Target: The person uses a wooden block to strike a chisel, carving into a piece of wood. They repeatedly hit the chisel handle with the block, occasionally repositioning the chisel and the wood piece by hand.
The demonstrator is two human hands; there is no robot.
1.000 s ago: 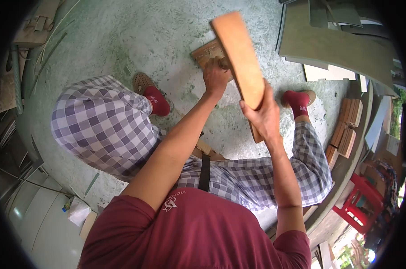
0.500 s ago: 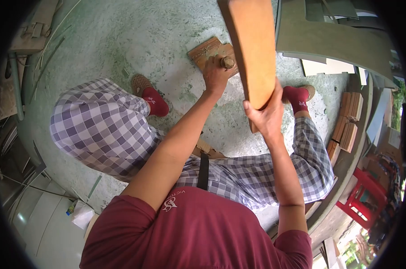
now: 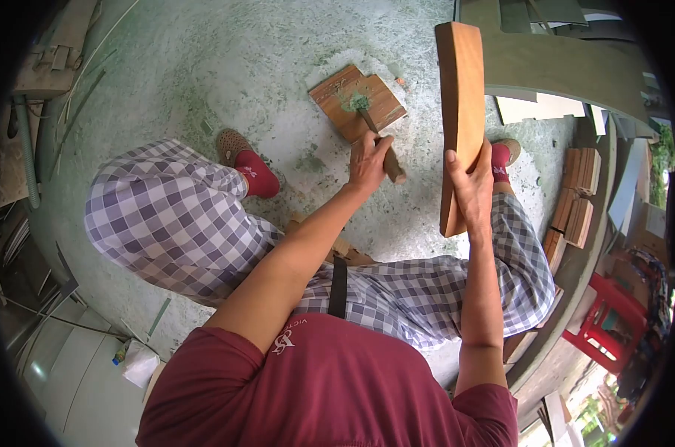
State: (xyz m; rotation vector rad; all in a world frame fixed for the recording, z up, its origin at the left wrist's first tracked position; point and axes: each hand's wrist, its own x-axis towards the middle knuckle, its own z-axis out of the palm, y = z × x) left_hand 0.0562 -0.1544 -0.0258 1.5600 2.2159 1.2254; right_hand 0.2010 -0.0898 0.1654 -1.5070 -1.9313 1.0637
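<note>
My left hand (image 3: 368, 162) is closed around a wooden-handled tool (image 3: 392, 160). The tool's thin far end reaches into a clump of dark green matter (image 3: 359, 102) on a small stepped wooden board (image 3: 330, 95) that lies on the floor. What kind of tip it has is hidden in the clump. On the right, my right hand (image 3: 471, 186) grips a long, slightly bent wooden piece (image 3: 464, 89) near its lower end, thumb along its face. That piece stands up lengthwise in view, raised over the floor beside my right foot.
Stacked wooden blocks (image 3: 575, 194) line a low ledge at the right, with a red plastic stool (image 3: 609, 324) beyond. Large sheet panels (image 3: 568, 71) lean at the upper right. A white plastic bag (image 3: 138, 363) sits at the lower left. Chips and stains mark the concrete floor (image 3: 225, 59).
The wooden piece has moved right and farther from the camera, uncovering the board. My left hand has come toward me and tilted the tool, so its tip and the green clump now show.
</note>
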